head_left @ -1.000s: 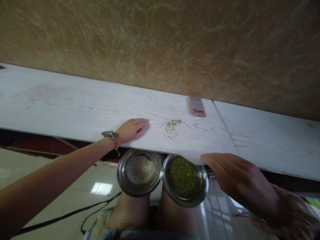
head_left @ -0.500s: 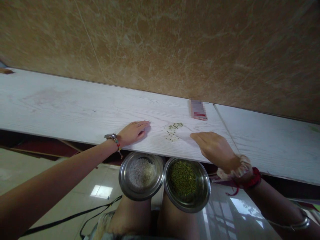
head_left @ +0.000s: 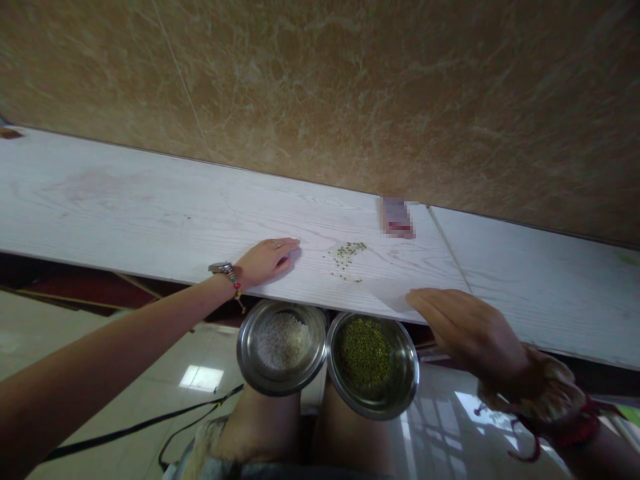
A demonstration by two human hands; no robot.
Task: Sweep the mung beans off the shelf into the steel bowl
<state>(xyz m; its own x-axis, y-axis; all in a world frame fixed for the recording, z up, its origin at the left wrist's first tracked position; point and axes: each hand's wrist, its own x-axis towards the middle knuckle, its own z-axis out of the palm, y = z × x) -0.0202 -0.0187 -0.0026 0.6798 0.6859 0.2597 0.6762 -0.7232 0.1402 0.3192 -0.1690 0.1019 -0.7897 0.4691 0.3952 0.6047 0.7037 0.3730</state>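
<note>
My left hand lies flat on the white wooden board, fingers stretched out and holding nothing. My right hand is closed in a pinch on a thin white card, near the board's front edge; the card is pale against the board and its outline is faint. Between the hands lies a small scatter of green mung beans. Below the edge, a metal bowl of white rice-like grains and a metal bowl of mung beans stand side by side over my knees.
Against the brown marbled wall, a blurred phone-like object lies on the board. A dark strap crosses the tiled floor at left. Dark red panels show under the board.
My right hand has moved right and towards me with the card, away from the scattered beans. A few beans now lie closer to the front edge. My left hand stays in place.
</note>
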